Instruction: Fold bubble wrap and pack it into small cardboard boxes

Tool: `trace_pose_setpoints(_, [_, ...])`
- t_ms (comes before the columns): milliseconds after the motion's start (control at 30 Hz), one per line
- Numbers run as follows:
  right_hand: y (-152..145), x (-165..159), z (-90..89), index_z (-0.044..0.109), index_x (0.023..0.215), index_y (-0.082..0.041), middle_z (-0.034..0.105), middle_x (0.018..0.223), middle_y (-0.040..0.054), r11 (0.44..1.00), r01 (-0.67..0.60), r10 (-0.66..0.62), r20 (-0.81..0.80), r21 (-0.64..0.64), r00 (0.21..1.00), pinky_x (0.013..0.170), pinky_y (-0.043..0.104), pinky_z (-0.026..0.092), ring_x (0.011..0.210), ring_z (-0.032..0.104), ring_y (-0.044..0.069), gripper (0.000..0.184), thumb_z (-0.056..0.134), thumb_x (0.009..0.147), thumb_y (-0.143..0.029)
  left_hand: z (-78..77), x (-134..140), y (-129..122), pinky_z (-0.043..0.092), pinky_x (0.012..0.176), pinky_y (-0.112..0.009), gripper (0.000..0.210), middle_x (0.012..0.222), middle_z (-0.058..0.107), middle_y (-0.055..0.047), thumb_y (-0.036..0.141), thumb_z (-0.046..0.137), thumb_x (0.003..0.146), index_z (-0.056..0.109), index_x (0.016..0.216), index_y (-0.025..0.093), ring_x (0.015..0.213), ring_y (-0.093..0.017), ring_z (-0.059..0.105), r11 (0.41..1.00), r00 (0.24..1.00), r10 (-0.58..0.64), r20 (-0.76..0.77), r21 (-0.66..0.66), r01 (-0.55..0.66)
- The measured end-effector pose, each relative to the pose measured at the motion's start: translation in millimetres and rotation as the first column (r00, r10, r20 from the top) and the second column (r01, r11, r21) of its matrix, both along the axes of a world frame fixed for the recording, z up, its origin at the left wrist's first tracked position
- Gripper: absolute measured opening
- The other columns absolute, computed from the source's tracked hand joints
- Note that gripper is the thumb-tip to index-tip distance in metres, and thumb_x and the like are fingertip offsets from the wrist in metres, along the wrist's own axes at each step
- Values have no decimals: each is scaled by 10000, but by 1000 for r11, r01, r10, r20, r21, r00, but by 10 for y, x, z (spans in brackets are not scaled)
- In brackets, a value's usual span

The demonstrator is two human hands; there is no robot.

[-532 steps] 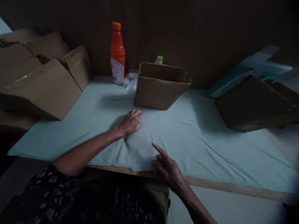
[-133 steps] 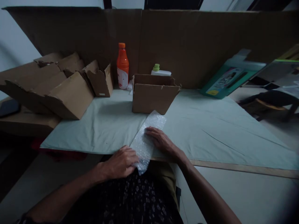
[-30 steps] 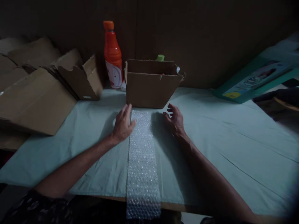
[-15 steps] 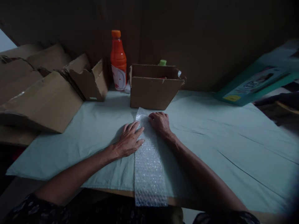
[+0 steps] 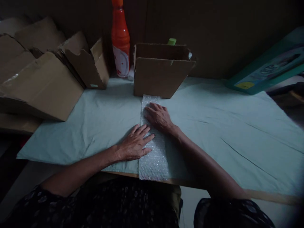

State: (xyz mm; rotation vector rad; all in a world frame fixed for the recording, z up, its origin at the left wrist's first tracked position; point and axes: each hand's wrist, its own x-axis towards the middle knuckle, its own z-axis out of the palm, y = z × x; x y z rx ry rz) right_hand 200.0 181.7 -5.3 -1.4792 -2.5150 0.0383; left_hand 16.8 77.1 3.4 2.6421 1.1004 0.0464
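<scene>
A long strip of clear bubble wrap (image 5: 154, 161) lies lengthwise on the cloth-covered table, from the foot of a small box to the front edge. My left hand (image 5: 136, 143) rests on its left side, fingers spread and flat, palm down. Farther up the strip, my right hand (image 5: 158, 117) lies palm down across the bubble wrap with its fingers stretched toward the left. Neither hand grips anything. The strip's far end shows beyond my right hand, against the box.
Straight ahead stands an open cardboard box (image 5: 161, 76) with a green cap showing behind its rim. An orange bottle (image 5: 120, 41) is beside it. Several cardboard boxes (image 5: 47, 85) crowd the left. A green jug (image 5: 258, 72) leans at the right. Pale green cloth (image 5: 213, 126) covers the table.
The view has tilted down. My right hand has moved left onto the bubble wrap, and my left hand reaches slightly farther over it. The strip's near end now sits closer to the table edge.
</scene>
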Motion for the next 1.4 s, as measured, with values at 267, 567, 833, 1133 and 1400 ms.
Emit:
trace_pose_setpoints(267, [-30,-122,-81,516,1432,-223,463,1564,123,999,42,-43,-16,-30,999,1116,499,346,1427,384,325,447,415,1031,-390,52,-228,-862,204,1254,-579,658,1626,389,-132,537,628,917,496,1472,209,1549,-355,250,979,969,-198,149,-7,201])
trace_pose_setpoints(567, [-444,192,269,589,1368,-154,525,1516,152,972,-44,-43,-355,-232,934,1139,475,393,1372,503,287,406,512,997,-299,119,-473,-1038,331,1202,-602,449,1456,585,-175,285,649,919,579,1344,159,1426,-314,474,992,936,-117,332,88,93])
trace_pose_setpoints(833, [-2082,769,332,607,1360,-257,571,1482,128,912,-335,282,-232,-236,931,1008,521,519,1324,569,303,513,728,863,-271,-117,-483,-962,308,1214,-618,652,1508,525,-176,257,727,843,473,1435,158,1445,-335,432,986,979,-97,180,150,70])
trace_pose_setpoints(1133, [-2299,496,17,719,1002,-250,752,1178,74,971,-221,237,-254,90,938,828,430,529,1017,700,246,167,565,983,-189,-93,-420,-1083,322,1212,-570,333,1213,676,-97,203,632,877,645,1210,212,1258,-274,567,982,952,-29,305,185,-30])
trace_pose_setpoints(1400, [-2359,485,200,649,1191,-278,769,1008,48,980,-95,-27,-585,-177,810,780,384,582,918,731,226,220,601,979,-314,-93,-341,-1153,533,812,-370,150,838,726,-36,178,552,943,688,881,198,856,-193,655,955,793,119,598,149,-255])
